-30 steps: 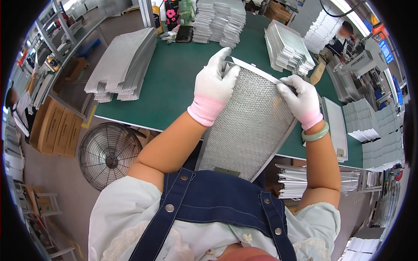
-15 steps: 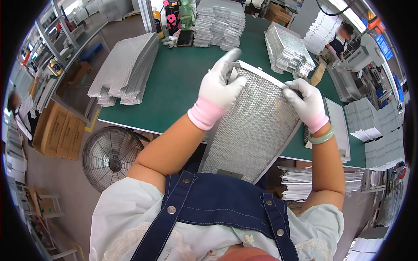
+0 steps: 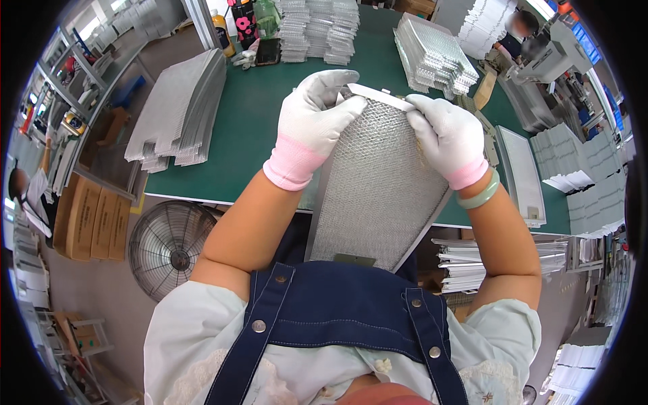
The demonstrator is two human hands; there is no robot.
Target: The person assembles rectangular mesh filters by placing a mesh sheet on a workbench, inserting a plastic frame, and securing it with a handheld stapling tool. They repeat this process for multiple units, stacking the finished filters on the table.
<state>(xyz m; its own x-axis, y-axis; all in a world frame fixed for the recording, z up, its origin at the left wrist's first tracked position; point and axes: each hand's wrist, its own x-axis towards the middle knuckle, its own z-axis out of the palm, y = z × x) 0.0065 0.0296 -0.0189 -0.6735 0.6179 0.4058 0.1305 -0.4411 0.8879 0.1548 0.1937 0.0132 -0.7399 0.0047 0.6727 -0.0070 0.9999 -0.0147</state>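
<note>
Metal mesh filter panel [image 3: 378, 189] was held upright-tilted between both hands, its lower edge near the person's denim apron [image 3: 337, 317], its top edge over the green worktop [image 3: 256, 128]. Left hand [image 3: 312, 125], in a white glove with a pink cuff, was curled over the top left corner, fingers closed on the frame strip [image 3: 381, 98]. Right hand [image 3: 447, 138], same glove type, gripped the top right edge, fingers folded shut on it; a pale green bangle [image 3: 480, 196] sat on that wrist.

Compared with a second ago, both hands had slid closer together at the top rim, and the left fingers had bent further over the strip, which suggested pressing or seating of the frame edge was in progress, not finished.

Beyond the left hand: a fanned stack of mesh sheets [image 3: 179, 111]. Ahead of the hands: piled silver filters [image 3: 320, 30] and another pile [image 3: 432, 57]. A dark bottle with a pink flowered label [image 3: 241, 17] and an orange-capped bottle [image 3: 221, 30] stood far ahead-left. Brown cartons [image 3: 88, 216] and a floor fan [image 3: 169, 243] lay below-left. White paper stacks [image 3: 574, 169] sat right of the right hand.
</note>
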